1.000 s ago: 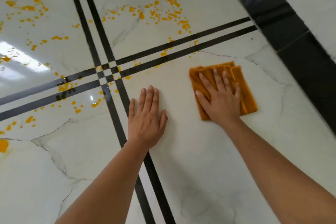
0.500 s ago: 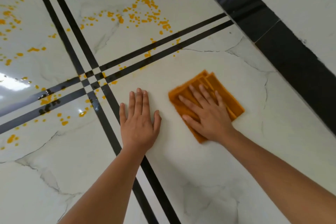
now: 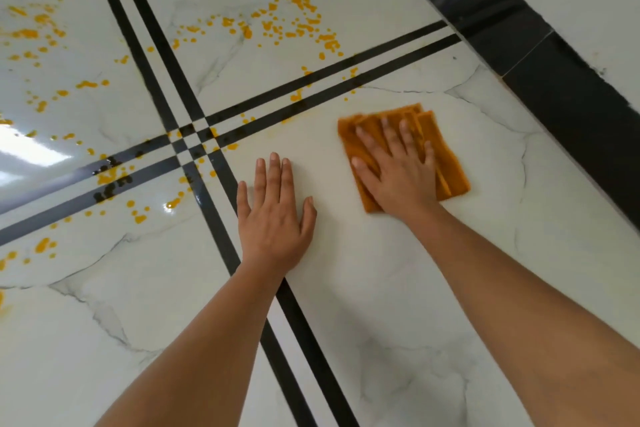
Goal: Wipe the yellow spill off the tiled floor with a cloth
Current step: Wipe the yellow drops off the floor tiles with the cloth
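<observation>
A folded orange cloth (image 3: 446, 156) lies flat on the white marble tile at right of centre. My right hand (image 3: 398, 170) presses flat on top of it, fingers spread. To its left, my left hand (image 3: 275, 215) rests flat on the bare tile, holding nothing. Yellow spill droplets (image 3: 287, 21) are scattered over the far tile, and more yellow spatter (image 3: 114, 177) lies along the black stripes and on the left tiles. A few drops (image 3: 298, 95) sit on the stripes just beyond the cloth.
Pairs of black inlay stripes (image 3: 187, 146) cross on the glossy floor. A black skirting band (image 3: 554, 80) runs along the white wall at right. A bright light reflection (image 3: 27, 152) shines on the left tile.
My right hand has slid the cloth away from me and to the right, after drawing it nearer half a second ago. My left hand stays planted.
</observation>
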